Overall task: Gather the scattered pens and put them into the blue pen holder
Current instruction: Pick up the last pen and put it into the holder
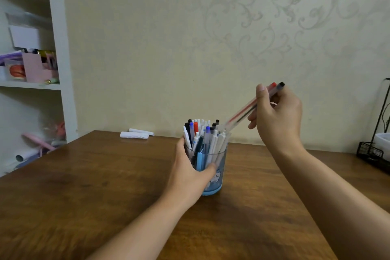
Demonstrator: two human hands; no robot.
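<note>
**Operator:** Patterned wallpaper behind, wooden tabletop below. Where does the job stand?

**Manual:** The blue pen holder stands upright near the middle of the tabletop, closer to its far edge. It is already crowded with pens. Your left hand wraps its fingers round the holder's wall and steadies it. Your right hand is raised above and to the right of the rim, pinching two clear pens together, one with a red cap and one with a black cap. They slant down toward the rim, lower ends just beside the standing pens. No loose pens show on the visible tabletop, so these two are probably the last.

**Operator:** What can fail from this position?

**Manual:** Three risks, in my estimate. First, the holder is packed; the tips may strike upright pens rather than find a gap, and pushing could lever a neighbour out. Second, the steep slant directs force sideways; without your left-hand grip the holder could tip. Third, two pens in one pinch may splay, and one could slide free onto the tabletop. Two white rolls lie at the far edge, well apart.
</note>
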